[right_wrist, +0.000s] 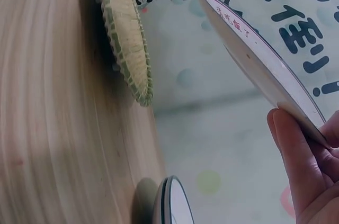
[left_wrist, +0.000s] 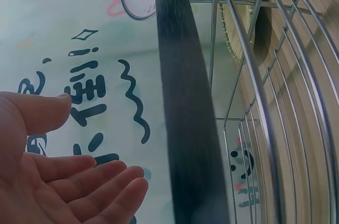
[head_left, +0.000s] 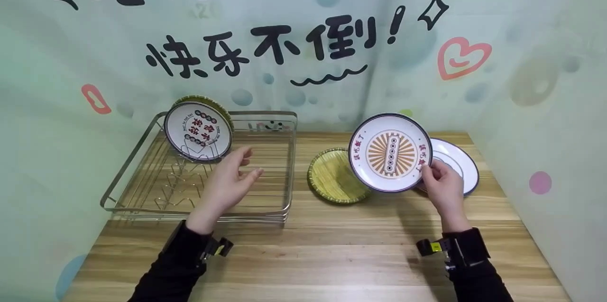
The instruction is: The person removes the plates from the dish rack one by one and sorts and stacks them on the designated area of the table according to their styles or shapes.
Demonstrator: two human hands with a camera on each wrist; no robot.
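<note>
Head view: Right Hand [head_left: 445, 188] Holds Patterned Plate [head_left: 390, 152] Above Wooden Table [head_left: 332, 254]

Thumb and fingers pinch the tilted plate at its 4 o'clock edge. From that plate, a round green dish [head_left: 332, 178] lies at 8 o'clock, white plates [head_left: 464, 169] at 3, and a wire rack [head_left: 265, 113] at 9. The left hand [head_left: 230, 178], released, hovers over the rack with fingers relaxed, near a lettered plate [head_left: 198, 126] leaning toward the rack's 11 o'clock corner.

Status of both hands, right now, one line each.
Left hand: open, holding nothing.
Right hand: closed, pinching a white plate by its edge.
</note>
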